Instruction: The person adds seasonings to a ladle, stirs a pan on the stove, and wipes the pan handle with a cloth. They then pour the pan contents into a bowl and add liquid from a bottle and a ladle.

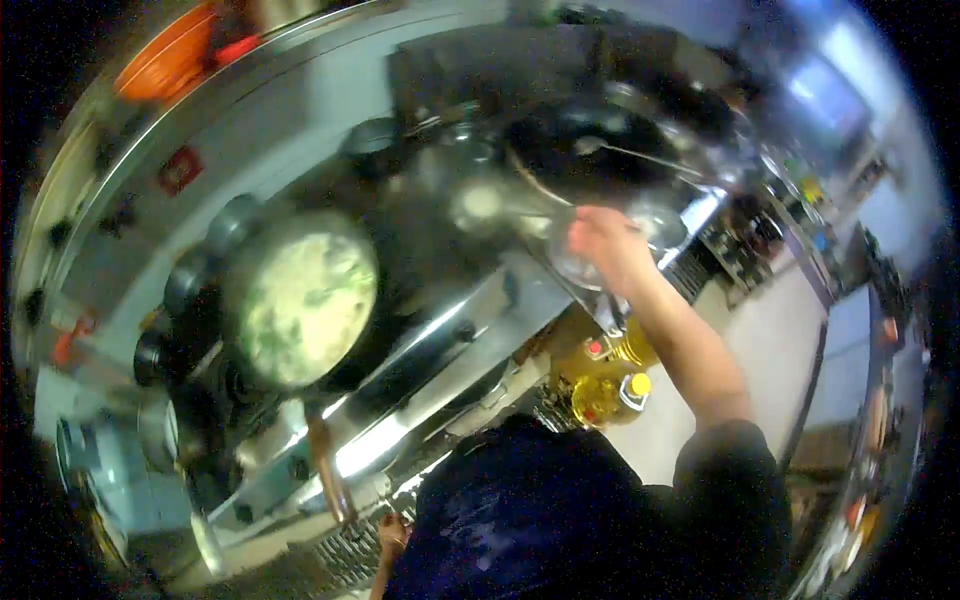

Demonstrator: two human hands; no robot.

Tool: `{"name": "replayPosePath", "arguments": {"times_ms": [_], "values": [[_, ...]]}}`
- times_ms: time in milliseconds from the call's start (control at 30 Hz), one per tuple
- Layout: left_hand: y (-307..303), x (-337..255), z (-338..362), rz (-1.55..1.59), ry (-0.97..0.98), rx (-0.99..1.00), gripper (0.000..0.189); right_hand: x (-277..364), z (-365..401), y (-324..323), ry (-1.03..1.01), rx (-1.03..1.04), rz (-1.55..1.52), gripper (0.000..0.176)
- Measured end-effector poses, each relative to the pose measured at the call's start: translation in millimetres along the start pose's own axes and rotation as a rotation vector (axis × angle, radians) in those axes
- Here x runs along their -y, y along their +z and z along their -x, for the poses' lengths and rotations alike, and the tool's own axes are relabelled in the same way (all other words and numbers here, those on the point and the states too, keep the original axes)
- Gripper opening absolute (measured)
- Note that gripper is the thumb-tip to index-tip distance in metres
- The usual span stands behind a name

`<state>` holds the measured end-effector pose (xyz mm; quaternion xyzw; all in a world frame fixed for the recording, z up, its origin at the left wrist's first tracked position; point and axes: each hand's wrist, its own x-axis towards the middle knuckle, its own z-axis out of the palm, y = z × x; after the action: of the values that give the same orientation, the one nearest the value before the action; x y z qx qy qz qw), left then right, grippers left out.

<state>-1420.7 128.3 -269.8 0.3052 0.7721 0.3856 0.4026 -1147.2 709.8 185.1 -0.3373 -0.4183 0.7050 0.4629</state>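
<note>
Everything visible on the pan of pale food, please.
The pan is round and dark, metal by its look, with sloping walls. It holds pale, creamy-looking food with green pieces; blur hides finer detail. Its long brown handle, apparently wooden, reaches over the shiny front edge of the stove toward the bottom of the view. It sits over the stove, opening up; what supports it underneath is hidden. The left hand is near the handle's end, apparently apart from it.

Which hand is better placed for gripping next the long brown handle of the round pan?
Probably the left hand, near the brown handle; the right hand is farther away, holding a round-ended metal utensil.
</note>
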Motion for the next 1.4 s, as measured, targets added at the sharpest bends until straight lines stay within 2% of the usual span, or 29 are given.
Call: {"name": "replayPosePath", "arguments": {"times_ms": [67,133,167,200,233,267,333,367,400,467,533,567,600,667,733,767,800,833,900,967,1000,1067,1133,1167,1200,1267,1300,1333,1400], "values": [[1.3,-16.3,-20.1,0.603,-0.577,-0.103,0.019,5.8,6.8,-50.2,-0.043,-0.126,0.055,0.026],[-1.8,-27.4,-34.7,0.559,-0.538,-0.076,0.018,19.2,19.0,-89.4,-0.047,-0.215,0.208,0.029],[-4.1,-30.9,-39.2,0.419,-0.425,-0.020,0.018,22.1,17.4,-114.3,-0.043,-0.267,0.208,0.030],[-6.7,-33.1,-42.7,0.155,-0.217,0.060,0.018,24.4,14.1,-134.7,-0.046,-0.382,0.178,0.029],[-12.2,-34.6,-46.6,-0.318,0.135,0.131,0.018,26.1,6.2,-159.5,-0.044,-0.457,0.167,0.028],[-15.3,-35.4,-49.0,-0.642,0.401,0.126,0.018,26.1,-2.9,-186.1,-0.040,-0.528,0.156,0.027],[-15.1,-40.2,-54.6,-0.889,0.629,0.085,0.019,20.7,-17.6,-229.2,-0.093,-0.632,-0.050,0.022],[-14.4,-41.2,-54.3,-0.694,0.519,0.108,0.019,16.1,-23.5,-245.1,-0.112,-0.712,-0.203,0.017],[-13.8,-44.0,-53.6,-0.493,0.416,0.111,0.020,-12.2,-45.1,-307.9,-0.116,-0.545,-0.426,0.013],[-4.0,-47.4,-53.8,-0.087,0.196,0.094,0.021,-27.5,-48.0,-302.4,-0.122,-0.665,-0.532,0.010],[7.0,-51.6,-43.7,0.334,-0.023,0.038,0.022,-40.8,-54.4,-298.9,-0.074,-0.481,-0.564,0.009],[8.2,-69.4,-33.9,0.303,-0.217,-0.028,0.021,-48.5,-59.6,-291.5,-0.041,-0.379,-0.581,0.009],[9.8,-77.1,-31.8,0.491,-0.413,0.003,0.021,-35.3,-53.9,-251.0,-0.056,-0.357,-0.531,0.009],[22.5,-105.3,-19.2,-0.187,-0.440,-0.304,0.023,-24.6,-59.8,-203.8,-0.080,-0.155,-0.498,0.011],[28.2,-70.5,-17.5,0.116,-0.395,-0.241,0.024,-4.2,-55.5,-132.5,-0.140,-0.116,-0.222,0.015],[30.2,-99.7,-4.6,-0.108,-0.311,-0.309,0.023,4.3,-48.2,-96.4,-0.231,-0.052,-0.042,0.021],[30.2,-130.9,0.7,-0.115,-0.244,-0.365,0.023,4.1,-45.2,-72.1,-0.297,0.147,0.030,0.025],[30.3,-162.5,5.6,-0.125,-0.176,-0.420,0.023,3.8,-39.4,-46.3,-0.339,0.241,0.174,0.025],[26.0,-159.8,1.3,0.358,-0.311,-0.357,0.021,6.3,-21.6,6.2,-0.389,0.421,0.387,0.027],[12.5,-265.8,8.8,0.688,-0.361,-0.534,0.020,15.3,1.8,59.0,-0.413,0.632,0.544,0.033],[6.4,-290.4,8.7,0.889,-0.343,-0.611,0.020,11.2,9.2,83.8,-0.454,0.732,0.538,0.031],[-9.3,-276.9,2.8,1.114,-0.183,-0.513,0.023,4.8,9.5,120.8,-0.754,1.047,0.785,0.028],[-22.9,-326.7,17.7,1.400,-0.056,-0.543,0.032,1.1,23.1,157.0,-0.962,1.233,0.950,0.025],[-26.4,-336.4,27.8,1.449,0.131,-0.458,0.040,-2.5,29.2,173.6,-1.005,1.334,0.991,0.022],[-29.4,-328.5,30.0,1.414,0.192,-0.471,0.042,-12.5,32.4,184.7,-1.112,1.378,1.022,0.020],[-44.5,-370.6,44.1,1.502,0.264,-0.424,0.043,-40.5,36.5,199.3,-1.214,1.384,1.172,0.019],[-49.9,-379.3,50.0,1.519,0.274,-0.408,0.042,-49.9,39.6,209.1,-1.213,1.366,1.284,0.019],[-51.7,-394.3,55.2,1.455,0.243,-0.495,0.047,-58.9,39.1,218.4,-1.208,1.341,1.398,0.019],[-57.8,-406.2,66.6,1.363,0.225,-0.503,0.052,-84.2,27.0,231.7,-1.317,1.242,1.396,0.020]]}}
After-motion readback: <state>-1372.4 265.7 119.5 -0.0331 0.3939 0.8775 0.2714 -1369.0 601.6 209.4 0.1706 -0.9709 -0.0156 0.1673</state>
